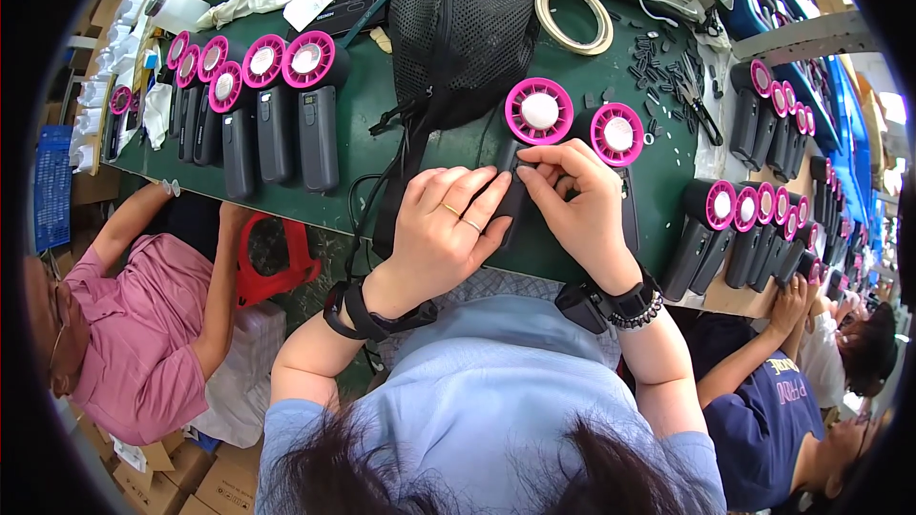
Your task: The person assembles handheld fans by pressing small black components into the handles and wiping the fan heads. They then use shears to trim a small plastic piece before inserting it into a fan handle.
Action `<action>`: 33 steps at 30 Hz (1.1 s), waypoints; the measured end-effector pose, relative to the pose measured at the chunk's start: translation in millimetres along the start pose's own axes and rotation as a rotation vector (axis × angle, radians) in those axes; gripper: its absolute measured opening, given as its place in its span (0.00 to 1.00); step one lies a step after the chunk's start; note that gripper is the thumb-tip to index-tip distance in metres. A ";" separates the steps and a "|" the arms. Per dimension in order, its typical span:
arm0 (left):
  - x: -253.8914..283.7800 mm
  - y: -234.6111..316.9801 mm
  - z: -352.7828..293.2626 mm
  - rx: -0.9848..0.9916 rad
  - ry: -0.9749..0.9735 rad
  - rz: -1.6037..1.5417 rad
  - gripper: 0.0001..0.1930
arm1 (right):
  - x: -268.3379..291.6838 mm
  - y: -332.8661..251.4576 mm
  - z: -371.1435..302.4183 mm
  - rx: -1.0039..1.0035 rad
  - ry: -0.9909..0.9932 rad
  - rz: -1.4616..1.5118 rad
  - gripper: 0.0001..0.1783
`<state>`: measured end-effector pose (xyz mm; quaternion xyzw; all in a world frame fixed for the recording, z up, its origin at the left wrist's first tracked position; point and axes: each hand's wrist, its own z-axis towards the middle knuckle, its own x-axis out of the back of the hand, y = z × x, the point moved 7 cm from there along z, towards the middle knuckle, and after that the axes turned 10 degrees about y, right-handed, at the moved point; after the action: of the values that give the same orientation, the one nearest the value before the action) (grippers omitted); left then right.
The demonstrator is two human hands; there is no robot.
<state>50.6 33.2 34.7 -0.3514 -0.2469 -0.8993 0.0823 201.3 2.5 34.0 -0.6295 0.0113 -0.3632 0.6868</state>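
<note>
At frame centre, our right hand (582,212) pinches nearly closed, any contents hidden; our half-curled left hand (444,217) touches, perhaps steadies, the dark handle (514,200) below a pink fan head (539,111). We judge this part-fitting, next needing careful pressure.

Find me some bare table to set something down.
The green table has bare room between the left fan row and the black mesh bag, and between the fan beyond your right hand and the right fan group. It's crowded beside the tape roll, where small black pieces lie scattered.
</note>
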 end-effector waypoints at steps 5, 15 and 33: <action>-1.9 0.0 -1.7 -0.004 -0.008 0.011 0.24 | 0.7 3.1 -4.4 -0.045 0.035 0.033 0.08; -2.7 0.2 -3.3 -0.015 -0.013 0.013 0.22 | -1.1 10.2 -3.2 -0.066 0.031 0.083 0.07; 1.5 -3.8 10.8 -0.047 -0.069 0.037 0.25 | -1.9 -5.2 4.8 0.050 0.038 -0.043 0.04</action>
<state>54.7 41.9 41.0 -0.3885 -0.2219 -0.8906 0.0819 199.6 7.9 38.7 -0.6052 0.0019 -0.3901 0.6939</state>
